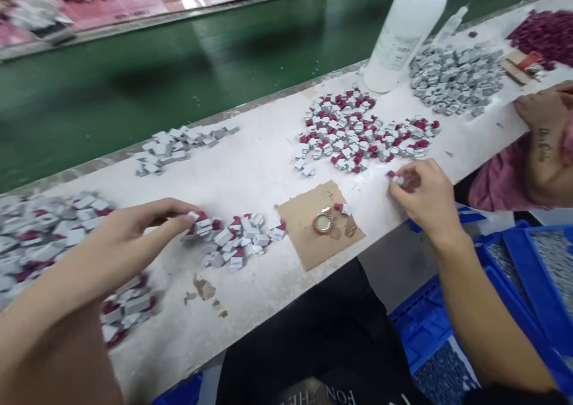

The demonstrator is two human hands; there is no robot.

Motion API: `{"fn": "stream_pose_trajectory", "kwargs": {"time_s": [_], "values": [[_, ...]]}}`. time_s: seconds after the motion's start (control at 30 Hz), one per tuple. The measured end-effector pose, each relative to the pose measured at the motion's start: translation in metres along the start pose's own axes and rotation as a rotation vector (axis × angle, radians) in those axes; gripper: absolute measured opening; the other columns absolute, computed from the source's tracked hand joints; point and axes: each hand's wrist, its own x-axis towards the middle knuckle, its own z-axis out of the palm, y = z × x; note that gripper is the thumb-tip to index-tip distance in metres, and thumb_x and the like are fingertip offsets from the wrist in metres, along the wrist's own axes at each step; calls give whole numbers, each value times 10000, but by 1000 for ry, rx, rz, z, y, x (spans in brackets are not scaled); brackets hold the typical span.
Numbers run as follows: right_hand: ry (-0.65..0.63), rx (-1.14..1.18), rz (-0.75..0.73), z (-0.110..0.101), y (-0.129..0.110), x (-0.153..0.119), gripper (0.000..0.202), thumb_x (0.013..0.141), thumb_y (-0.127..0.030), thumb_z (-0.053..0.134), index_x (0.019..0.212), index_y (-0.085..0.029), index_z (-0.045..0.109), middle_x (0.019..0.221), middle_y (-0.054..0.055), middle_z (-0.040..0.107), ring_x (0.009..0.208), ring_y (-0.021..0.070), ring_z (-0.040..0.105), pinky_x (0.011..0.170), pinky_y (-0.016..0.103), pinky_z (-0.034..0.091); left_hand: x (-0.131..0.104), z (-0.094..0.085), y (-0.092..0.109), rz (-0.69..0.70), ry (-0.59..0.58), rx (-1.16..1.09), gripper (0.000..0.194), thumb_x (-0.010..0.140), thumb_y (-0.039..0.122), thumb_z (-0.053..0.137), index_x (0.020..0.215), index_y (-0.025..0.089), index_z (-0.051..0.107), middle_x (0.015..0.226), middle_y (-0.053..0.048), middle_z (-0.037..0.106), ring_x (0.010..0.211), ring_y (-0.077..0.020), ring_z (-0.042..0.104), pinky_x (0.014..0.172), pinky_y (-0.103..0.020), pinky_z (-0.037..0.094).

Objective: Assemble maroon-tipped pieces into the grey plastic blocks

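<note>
My left hand (pixel 147 232) pinches a small grey-and-maroon piece (pixel 201 221) at the left end of a small pile of such pieces (pixel 237 241). Between the thumb and fingers of my right hand (pixel 423 196) is another grey-and-maroon piece (pixel 396 178), just below a larger pile of them (pixel 349 130). A brown cardboard square (pixel 308 244) lies between my hands. On it are a round metal cap (pixel 323 223) with a pale centre and one grey-and-maroon piece (pixel 342 208).
A white bottle (pixel 394 40) and a grey heap (pixel 456 76) stand at the back right. Plain grey pieces (pixel 172 145) lie back left, more pieces (pixel 49 232) at far left. Another person's arm (pixel 546 136) rests at right, above blue crates (pixel 514 261).
</note>
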Motion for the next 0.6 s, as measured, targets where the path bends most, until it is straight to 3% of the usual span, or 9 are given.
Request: {"fn": "stream_pose_trajectory", "kwargs": {"time_s": [0.07, 0.13, 0.2, 0.3, 0.4, 0.47, 0.6], "values": [[-99, 52, -52, -7, -3, -13, 105, 904, -309, 777, 1002, -272, 767, 1006, 67, 687, 763, 227, 669, 735, 404, 618, 4, -6, 3, -44, -70, 183, 348, 1024, 643, 823, 940, 319, 919, 1024, 8, 897, 829, -262, 716, 596, -273, 465], [-210, 104, -111, -13, -5, -25, 152, 964, -403, 791, 1053, -281, 813, 1119, 92, 722, 783, 236, 693, 732, 422, 620, 9, -10, 4, -3, -84, 274, 349, 1063, 591, 775, 934, 302, 921, 1030, -5, 901, 862, -276, 736, 617, -280, 463], [-278, 133, -147, -16, -7, -33, 156, 1032, -420, 747, 1069, -297, 834, 1214, 105, 766, 903, 272, 756, 776, 434, 627, 15, -10, 5, 61, -11, 321, 302, 1057, 495, 789, 880, 277, 901, 957, -18, 887, 852, -277, 727, 652, -289, 459], [-260, 150, -120, -17, -10, -42, 162, 1070, -355, 674, 1035, -304, 824, 1219, 93, 824, 1043, 305, 808, 820, 428, 627, 28, -5, 9, 91, 162, 365, 179, 991, 372, 857, 875, 237, 838, 838, -32, 796, 789, -267, 653, 716, -308, 453], [-181, 146, -2, -15, -13, -47, 153, 1007, -383, 722, 1100, -295, 806, 1041, 78, 836, 888, 295, 808, 713, 406, 599, 43, 3, 18, 144, 286, 374, 133, 991, 307, 850, 1079, 217, 805, 938, -44, 700, 1107, -332, 660, 1018, -366, 502], [-146, 137, 61, -13, -16, -48, 214, 968, -401, 753, 1141, -285, 804, 950, 68, 826, 808, 290, 789, 656, 395, 571, 52, 8, 25, 185, 317, 374, 126, 1061, 314, 771, 1153, 228, 774, 1064, -63, 654, 1415, -388, 551, 1259, -451, 395], [-123, 153, 13, -11, -22, -50, 139, 1000, -351, 714, 1063, -286, 820, 1082, 82, 855, 807, 265, 766, 729, 418, 598, 63, 15, 33, 197, 288, 356, 202, 1103, 397, 718, 972, 250, 670, 1147, -71, 574, 1609, -430, 352, 1381, -537, 224]]}}
